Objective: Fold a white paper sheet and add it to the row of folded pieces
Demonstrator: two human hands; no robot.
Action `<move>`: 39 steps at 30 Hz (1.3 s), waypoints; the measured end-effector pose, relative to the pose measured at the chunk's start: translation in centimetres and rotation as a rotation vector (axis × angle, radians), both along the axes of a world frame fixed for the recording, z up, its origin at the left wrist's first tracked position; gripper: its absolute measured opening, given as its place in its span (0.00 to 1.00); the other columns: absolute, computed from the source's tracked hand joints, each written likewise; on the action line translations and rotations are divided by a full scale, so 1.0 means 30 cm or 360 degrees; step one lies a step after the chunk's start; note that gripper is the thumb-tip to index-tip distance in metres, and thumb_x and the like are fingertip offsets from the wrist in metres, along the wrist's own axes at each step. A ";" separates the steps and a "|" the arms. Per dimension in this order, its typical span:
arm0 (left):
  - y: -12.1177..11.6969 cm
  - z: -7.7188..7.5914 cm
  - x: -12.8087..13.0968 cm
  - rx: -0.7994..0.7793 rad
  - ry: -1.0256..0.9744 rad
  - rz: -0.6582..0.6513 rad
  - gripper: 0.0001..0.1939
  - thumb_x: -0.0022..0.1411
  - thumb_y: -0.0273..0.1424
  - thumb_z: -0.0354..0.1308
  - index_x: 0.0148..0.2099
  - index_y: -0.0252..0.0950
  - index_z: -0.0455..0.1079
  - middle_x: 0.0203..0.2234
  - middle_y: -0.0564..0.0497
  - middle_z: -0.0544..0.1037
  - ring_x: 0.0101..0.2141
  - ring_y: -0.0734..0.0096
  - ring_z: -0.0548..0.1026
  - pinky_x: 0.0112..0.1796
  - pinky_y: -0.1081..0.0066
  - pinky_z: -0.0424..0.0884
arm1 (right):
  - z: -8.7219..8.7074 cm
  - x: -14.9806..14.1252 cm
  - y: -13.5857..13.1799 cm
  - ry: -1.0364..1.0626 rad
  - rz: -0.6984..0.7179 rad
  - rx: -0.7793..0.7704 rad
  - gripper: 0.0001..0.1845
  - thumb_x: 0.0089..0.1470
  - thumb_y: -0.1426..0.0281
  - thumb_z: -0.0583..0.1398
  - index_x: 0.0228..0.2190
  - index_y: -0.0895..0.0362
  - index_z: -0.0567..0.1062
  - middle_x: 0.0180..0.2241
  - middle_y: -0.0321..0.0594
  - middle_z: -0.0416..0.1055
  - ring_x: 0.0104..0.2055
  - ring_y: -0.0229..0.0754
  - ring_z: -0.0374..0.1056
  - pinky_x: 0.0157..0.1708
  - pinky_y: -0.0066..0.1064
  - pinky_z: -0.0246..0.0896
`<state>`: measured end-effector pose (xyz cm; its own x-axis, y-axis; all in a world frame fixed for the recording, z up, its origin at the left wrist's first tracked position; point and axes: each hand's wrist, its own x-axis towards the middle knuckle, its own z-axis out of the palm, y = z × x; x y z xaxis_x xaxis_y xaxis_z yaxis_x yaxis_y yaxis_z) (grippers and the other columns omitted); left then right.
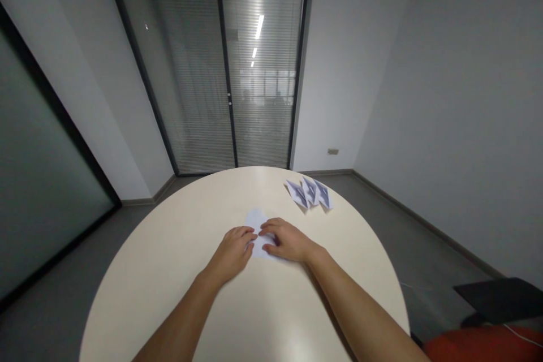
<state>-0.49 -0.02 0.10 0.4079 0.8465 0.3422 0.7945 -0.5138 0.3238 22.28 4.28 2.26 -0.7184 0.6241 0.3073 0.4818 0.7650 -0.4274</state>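
A white sheet of paper [255, 219] lies on the round cream table [178, 260], partly folded. My left hand [233, 251] rests on its left edge with the fingers curled down onto it. My right hand [286, 239] presses on the sheet's right side, fingers flat and pointing left, fingertips meeting those of the left hand. Most of the paper is hidden under both hands. Three folded white paper shapes [309, 193] lie in a row further back on the right of the table, apart from both hands.
Sliding glass doors [224, 68] with blinds stand behind the table. A dark flat object [500, 297] and something red [483, 345] sit at the lower right beyond the table edge. Grey floor surrounds the table.
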 end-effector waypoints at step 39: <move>-0.036 0.053 0.039 -0.0044 0.0154 0.0088 0.19 0.67 0.37 0.54 0.57 0.35 0.72 0.57 0.41 0.75 0.58 0.53 0.70 0.60 0.53 0.63 | 0.023 0.004 -0.030 -0.0402 -0.0347 0.0002 0.37 0.54 0.48 0.62 0.60 0.54 0.72 0.68 0.53 0.56 0.62 0.64 0.59 0.56 0.53 0.57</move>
